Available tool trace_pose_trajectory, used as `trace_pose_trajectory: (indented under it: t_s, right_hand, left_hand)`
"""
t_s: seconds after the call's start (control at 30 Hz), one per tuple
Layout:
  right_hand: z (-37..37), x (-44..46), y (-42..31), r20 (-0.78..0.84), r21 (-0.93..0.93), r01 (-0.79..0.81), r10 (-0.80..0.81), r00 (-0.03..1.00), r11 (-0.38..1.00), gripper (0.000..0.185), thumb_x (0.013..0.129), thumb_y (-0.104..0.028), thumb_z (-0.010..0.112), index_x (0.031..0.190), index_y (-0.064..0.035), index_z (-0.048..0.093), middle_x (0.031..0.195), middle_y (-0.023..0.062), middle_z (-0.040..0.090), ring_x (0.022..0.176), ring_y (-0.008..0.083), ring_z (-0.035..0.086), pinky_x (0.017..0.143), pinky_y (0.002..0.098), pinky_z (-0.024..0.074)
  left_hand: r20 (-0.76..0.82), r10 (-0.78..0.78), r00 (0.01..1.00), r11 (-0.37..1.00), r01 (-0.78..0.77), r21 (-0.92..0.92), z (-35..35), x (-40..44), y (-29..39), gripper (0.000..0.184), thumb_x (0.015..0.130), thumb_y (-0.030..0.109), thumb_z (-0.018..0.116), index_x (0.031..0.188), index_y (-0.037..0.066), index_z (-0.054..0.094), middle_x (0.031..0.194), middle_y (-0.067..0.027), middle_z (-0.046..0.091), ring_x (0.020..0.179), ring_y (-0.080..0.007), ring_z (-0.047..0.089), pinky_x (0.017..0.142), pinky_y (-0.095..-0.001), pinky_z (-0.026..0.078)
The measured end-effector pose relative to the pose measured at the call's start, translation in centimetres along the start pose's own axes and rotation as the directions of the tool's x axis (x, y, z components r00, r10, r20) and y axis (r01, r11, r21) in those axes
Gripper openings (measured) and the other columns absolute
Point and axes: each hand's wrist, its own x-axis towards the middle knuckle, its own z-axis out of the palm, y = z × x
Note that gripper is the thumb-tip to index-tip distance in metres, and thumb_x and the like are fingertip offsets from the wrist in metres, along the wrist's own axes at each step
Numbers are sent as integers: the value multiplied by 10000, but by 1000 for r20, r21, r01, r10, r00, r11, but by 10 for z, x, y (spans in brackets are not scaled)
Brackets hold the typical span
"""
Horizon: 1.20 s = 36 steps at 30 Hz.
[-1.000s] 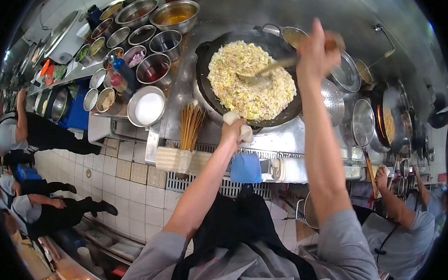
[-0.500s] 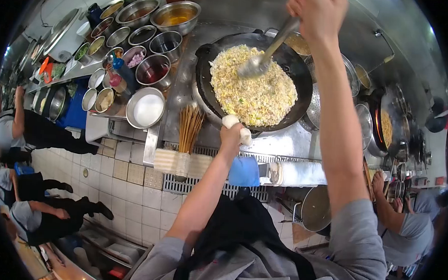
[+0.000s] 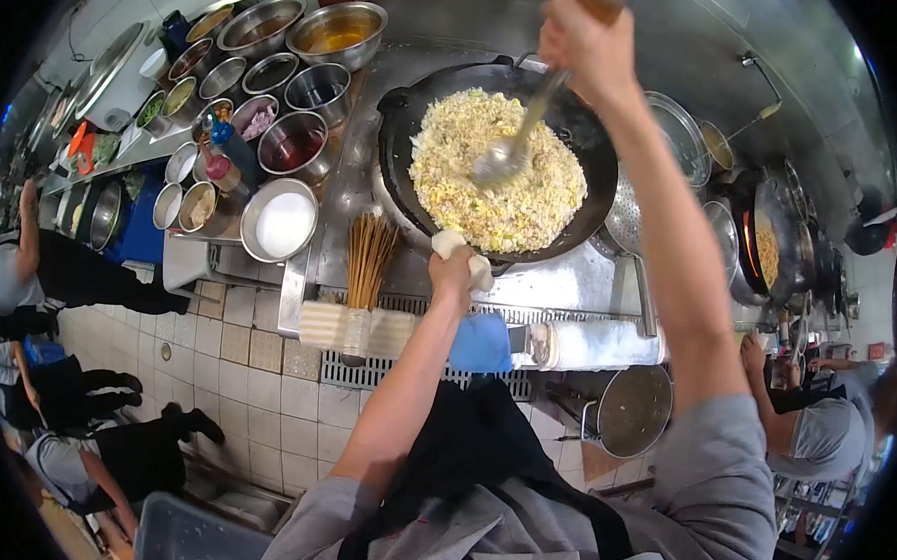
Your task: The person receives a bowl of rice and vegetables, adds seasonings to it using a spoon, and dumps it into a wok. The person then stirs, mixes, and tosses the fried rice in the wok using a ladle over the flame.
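A large black wok (image 3: pixel 396 160) sits on the steel stove, holding a broad heap of fried rice (image 3: pixel 517 208) with yellow egg and bits of green. My right hand (image 3: pixel 590 54), high above the wok's far right side, is closed around the wooden-ended handle of a metal ladle (image 3: pixel 501 162). The ladle's bowl rests in the rice near the middle and looks blurred. At the wok's near edge, my left hand (image 3: pixel 453 272) grips a folded white cloth (image 3: pixel 449 244) against the rim. Whatever part of the wok lies under the cloth is hidden.
Left of the wok stand several steel bowls, one with white powder (image 3: pixel 285 220), and squeeze bottles. A bamboo brush (image 3: pixel 370 262) and a blue cloth (image 3: pixel 482 343) are at the front edge. A perforated strainer (image 3: pixel 627 213) lies right. Co-workers (image 3: pixel 120 456) stand behind left and right.
My right hand has shifted left and slightly down, and the ladle's bowl has moved a little lower in the rice. My left hand stays at the rim. A grey bin appears at lower left.
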Motion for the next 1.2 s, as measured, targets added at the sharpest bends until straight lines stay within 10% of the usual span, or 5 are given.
trace_pose_trajectory:
  t_s: [0.27, 0.47, 0.67, 0.87, 1.2]
  right_hand:
    - [-67, -39, 21, -537, -86, 285, -285, 794, 955, 213, 812, -87, 661, 659, -53, 518, 525, 10, 480, 413, 100, 451, 386, 257, 358]
    - [-115, -15, -27, -547, 189, 74, 42, 836, 979, 262, 795, -104, 677, 623, -59, 485, 512, 38, 469, 377, 135, 428, 407, 321, 400]
    - [-41, -89, 38, -546, -17, 308, -267, 794, 951, 237, 857, -159, 613, 672, -46, 516, 497, 44, 471, 415, 125, 441, 432, 278, 377]
    - [-142, -42, -52, -270, 278, 23, 55, 961, 960, 359, 866, -226, 596, 571, -124, 420, 480, -2, 298, 420, 138, 297, 450, 305, 290]
    - [-200, -71, -24, -516, 396, -146, 352, 781, 906, 263, 872, -144, 564, 693, -137, 372, 521, -52, 250, 422, 81, 220, 450, 296, 256]
  left_hand:
    - [10, 42, 999, 999, -42, 23, -2, 21, -10, 235, 779, 7, 573, 1005, -1, 511, 863, -116, 609, 724, -235, 646, 593, -378, 546]
    - [61, 17, 998, 997, -21, 73, -6, 26, -13, 231, 799, 72, 597, 1009, 3, 530, 821, -116, 620, 675, -240, 653, 527, -375, 536]
    - [54, -112, 992, 981, 102, 166, 1, -1, 12, 221, 810, 166, 645, 989, 63, 567, 825, -96, 633, 693, -225, 631, 500, -334, 450]
    - [164, -287, 944, 958, 285, 37, -3, 5, 17, 239, 808, 141, 633, 1015, 61, 545, 861, -122, 628, 741, -266, 641, 573, -392, 503]
    - [164, -134, 977, 991, 130, 35, -58, -143, 9, 286, 850, 32, 469, 1129, -23, 437, 964, -199, 598, 849, -326, 663, 674, -455, 584]
